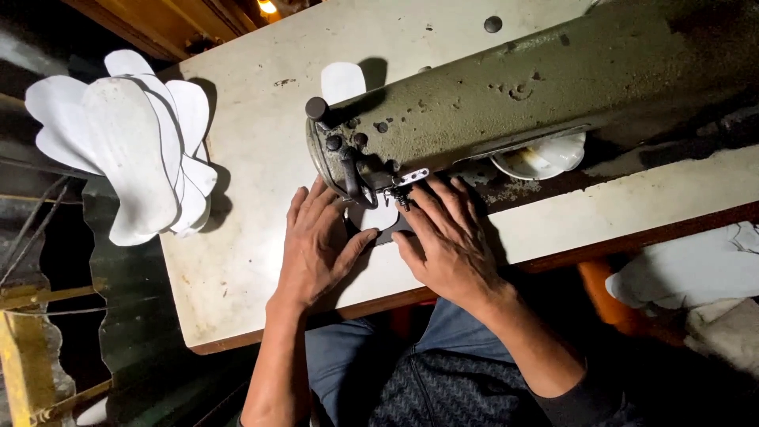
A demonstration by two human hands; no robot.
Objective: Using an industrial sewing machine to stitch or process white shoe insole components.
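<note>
Head view: stitching at the worn olive-green sewing machine (pixel 506 95).
Left hand (pixel 316 245) and right hand (pixel 451 241) lie flat and open, pressing the white sole-shaped piece (pixel 375 217) near the table's (pixel 237 261) front edge.

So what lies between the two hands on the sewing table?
In the head view, a white sole-shaped piece on a dark piece lies between the left hand and right hand, under the sewing machine needle.

White insole-shaped cutouts (pixel 130 150) fan out beside the worktable (pixel 237 261).

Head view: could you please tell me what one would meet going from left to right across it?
Stack of white sole-shaped pieces → left hand → right hand → white pieces under the sewing machine arm → pale cloth heap.
</note>
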